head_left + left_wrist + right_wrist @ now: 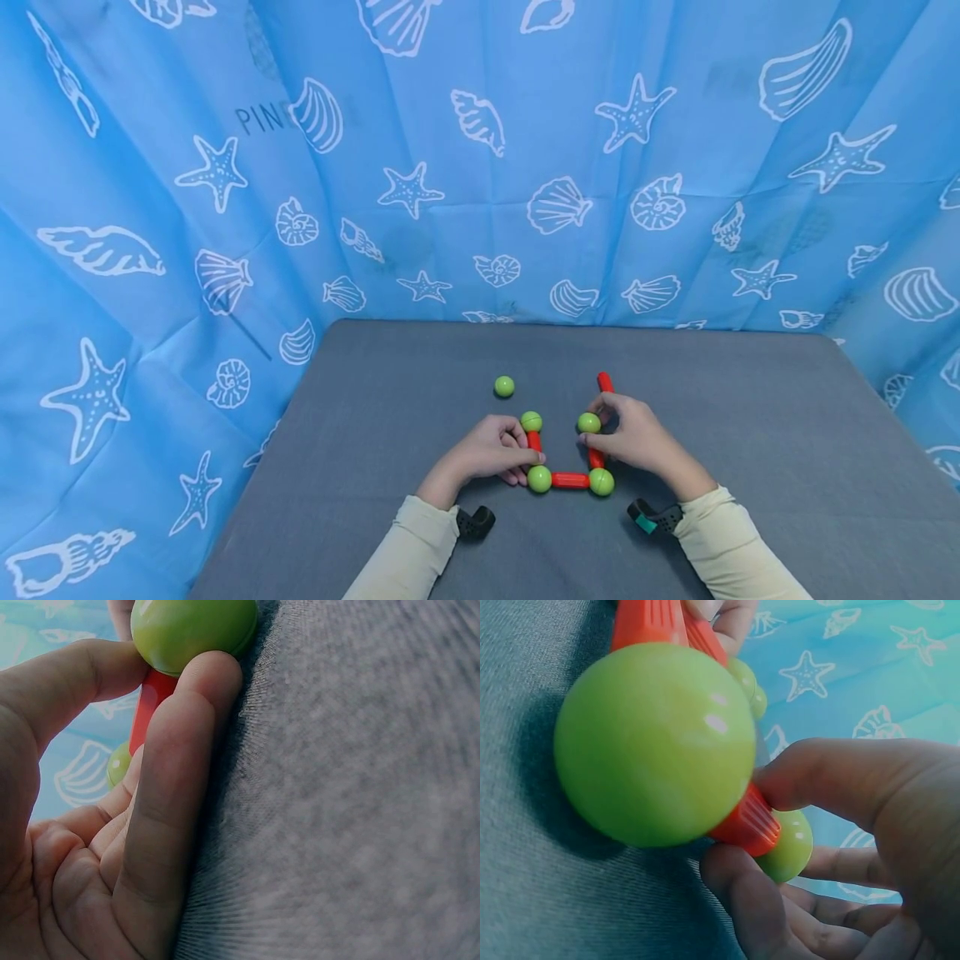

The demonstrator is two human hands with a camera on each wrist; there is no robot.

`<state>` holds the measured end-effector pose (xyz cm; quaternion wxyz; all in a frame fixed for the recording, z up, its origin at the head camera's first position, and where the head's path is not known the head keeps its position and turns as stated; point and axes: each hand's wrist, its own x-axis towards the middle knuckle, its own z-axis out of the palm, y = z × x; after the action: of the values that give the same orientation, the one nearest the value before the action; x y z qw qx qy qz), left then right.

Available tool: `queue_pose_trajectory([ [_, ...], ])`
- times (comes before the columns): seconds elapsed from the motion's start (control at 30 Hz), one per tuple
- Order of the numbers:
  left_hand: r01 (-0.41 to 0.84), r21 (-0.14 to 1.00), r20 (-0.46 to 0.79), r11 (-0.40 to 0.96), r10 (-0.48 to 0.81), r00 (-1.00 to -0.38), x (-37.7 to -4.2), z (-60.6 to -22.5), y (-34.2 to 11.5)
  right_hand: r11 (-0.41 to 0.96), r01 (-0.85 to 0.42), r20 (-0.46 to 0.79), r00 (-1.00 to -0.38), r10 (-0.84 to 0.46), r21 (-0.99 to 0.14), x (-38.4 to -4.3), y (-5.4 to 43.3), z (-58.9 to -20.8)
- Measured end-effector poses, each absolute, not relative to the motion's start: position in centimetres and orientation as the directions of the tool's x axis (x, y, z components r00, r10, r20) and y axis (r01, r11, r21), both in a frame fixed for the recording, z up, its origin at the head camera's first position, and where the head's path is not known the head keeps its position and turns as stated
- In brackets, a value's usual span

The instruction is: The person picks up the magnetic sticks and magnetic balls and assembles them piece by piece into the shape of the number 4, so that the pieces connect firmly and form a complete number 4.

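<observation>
A U-shaped frame of toy building balls and rods lies before me. Its left red rod (534,442) runs between the far-left green ball (531,422) and the near-left green ball (193,630). My left hand (489,452) pinches it close to the near ball, fingertips touching that ball. A front red rod (570,481) leads to the near-right green ball (656,742). With thumb and fingers my right hand (633,433) grips the right red rod (748,823), beside the far-right green ball (588,422). Another red rod (604,382) sticks out beyond the right fingers; its near end is hidden.
A loose green ball (504,387) lies on the grey cloth-covered table (375,400), beyond the left hand. Behind the table's far edge hangs a blue curtain (487,167) with white shells and starfish. Each wrist carries a dark strap (476,523).
</observation>
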<state>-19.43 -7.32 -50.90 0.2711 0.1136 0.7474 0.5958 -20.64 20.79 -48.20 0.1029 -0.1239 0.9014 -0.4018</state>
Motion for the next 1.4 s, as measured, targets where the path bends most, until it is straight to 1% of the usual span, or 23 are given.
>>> queue_pose_trajectory([
  [0.17,-0.165,0.948,-0.284,0.273,0.491,-0.824,-19.4,-51.1,-7.4,0.650,-0.133,-0.091,-0.950,-0.300,-0.748,-20.5,20.7,-48.3],
  [0.3,-0.167,0.949,-0.283,0.267,0.492,-0.824,-19.5,-51.3,-7.5,0.657,-0.213,-0.038,-0.938,-0.346,-0.723,-20.5,20.8,-48.2],
  [0.4,-0.168,0.950,-0.282,0.262,0.496,-0.821,-19.6,-51.3,-7.5,0.631,-0.259,-0.020,-0.917,-0.399,-0.731,-20.6,20.9,-48.1],
  [0.5,-0.170,0.951,-0.283,0.260,0.499,-0.819,-19.6,-51.2,-7.6,0.596,-0.249,-0.040,-0.903,-0.429,-0.764,-20.6,20.9,-48.1],
  [0.6,-0.170,0.951,-0.281,0.258,0.496,-0.822,-19.5,-51.1,-7.6,0.589,-0.242,-0.048,-0.900,-0.433,-0.771,-20.7,20.9,-48.2],
  [0.8,-0.163,0.955,-0.268,0.248,0.487,-0.831,-19.4,-51.0,-7.6,0.592,-0.232,-0.046,-0.908,-0.415,-0.772,-20.7,20.9,-48.4],
  [1.1,-0.169,0.950,-0.281,0.263,0.480,-0.831,-19.5,-51.1,-7.8,0.547,-0.189,-0.039,-0.925,-0.379,-0.816,-20.9,21.4,-48.5],
  [1.27,-0.153,0.952,-0.269,0.266,0.483,-0.833,-19.7,-51.3,-7.6,0.569,-0.191,0.001,-0.949,-0.317,-0.800,-21.2,22.1,-48.1],
  [1.4,-0.156,0.953,-0.269,0.260,0.485,-0.832,-19.7,-51.3,-7.5,0.608,-0.204,0.063,-0.967,-0.245,-0.767,-21.9,22.9,-47.9],
])
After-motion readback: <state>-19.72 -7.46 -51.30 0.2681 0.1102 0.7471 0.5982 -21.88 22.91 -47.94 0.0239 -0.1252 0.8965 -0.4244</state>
